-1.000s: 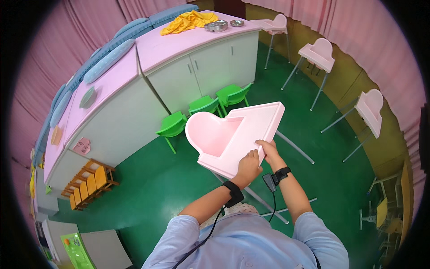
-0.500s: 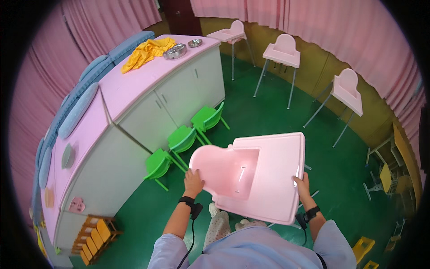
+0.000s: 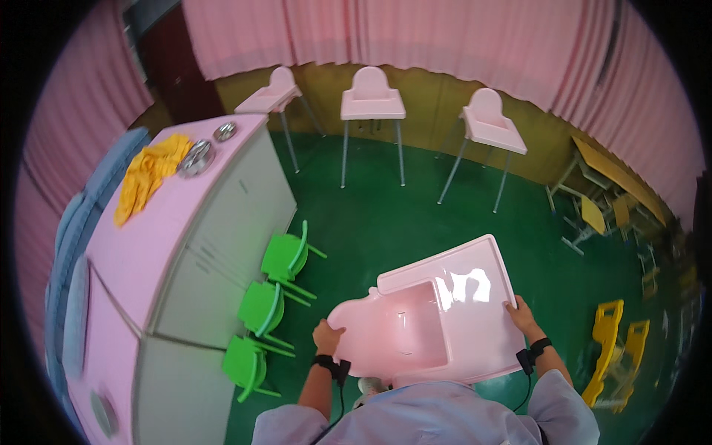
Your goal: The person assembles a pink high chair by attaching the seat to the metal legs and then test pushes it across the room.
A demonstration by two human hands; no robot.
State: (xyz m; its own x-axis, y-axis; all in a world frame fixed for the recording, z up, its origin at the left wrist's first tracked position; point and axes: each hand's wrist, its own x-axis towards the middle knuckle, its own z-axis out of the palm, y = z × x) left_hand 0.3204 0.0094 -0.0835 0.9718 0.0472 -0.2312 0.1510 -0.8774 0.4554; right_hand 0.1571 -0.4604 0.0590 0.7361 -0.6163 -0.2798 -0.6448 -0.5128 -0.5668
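Note:
Between my two hands is a pink high chair (image 3: 482, 326) with a moulded seat and a broad tray, seen from above close to my body. My left hand (image 3: 327, 337) is closed on the rim of its backrest. On the other side, my right hand (image 3: 522, 315) grips the outer edge of the tray. Its legs are hidden beneath the seat and tray in this view. Both wrists wear black bands with cables.
Three similar high chairs (image 3: 373, 104) stand along the far wall below pink curtains. Left is a pink-topped counter (image 3: 119, 289) with a yellow cloth (image 3: 152, 172) and steel bowls (image 3: 196, 158). Green chairs (image 3: 261, 306) line it. Right are a yellow frame (image 3: 604, 348) and wooden desks (image 3: 615, 174).
My view has swung to the right, so the counter and far high chairs sit further left. The held high chair stays in both hands and now lies lower in view, nearer my body.

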